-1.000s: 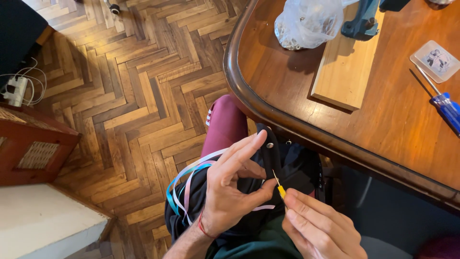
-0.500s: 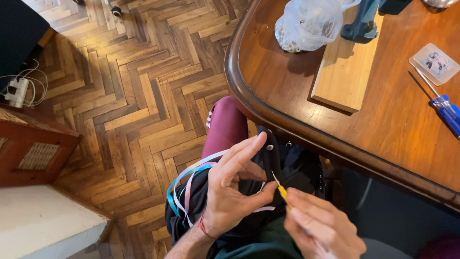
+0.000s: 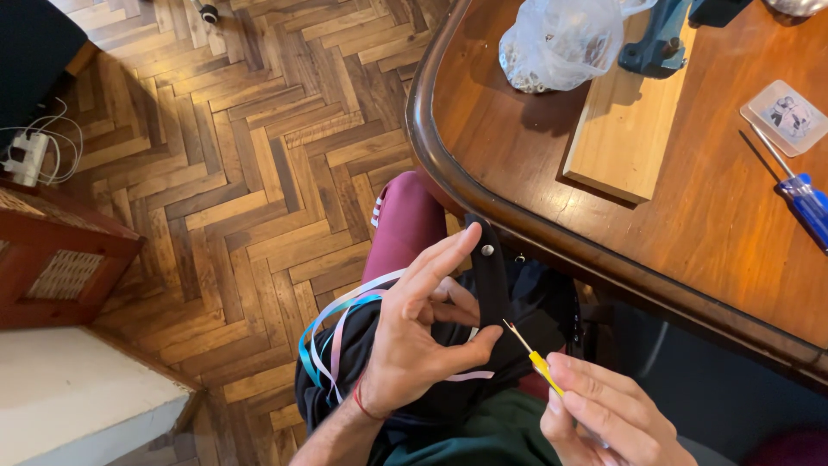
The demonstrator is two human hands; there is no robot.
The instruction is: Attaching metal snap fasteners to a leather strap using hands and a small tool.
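Head view: over your lap, your left hand (image 3: pixel 414 341) pinches a black strap (image 3: pixel 492 276) between thumb and curled fingers, forefinger stretched out. Your right hand (image 3: pixel 608 414) closes its fingertips on a yellow seam ripper (image 3: pixel 536 354), its tip just beside the left thumb. A slip could prick that thumb or nick the strap. On the table (image 3: pixel 690 250), a clear bag (image 3: pixel 561 43) sits near the far edge; a small pale square packet (image 3: pixel 787 116) lies toward the right edge
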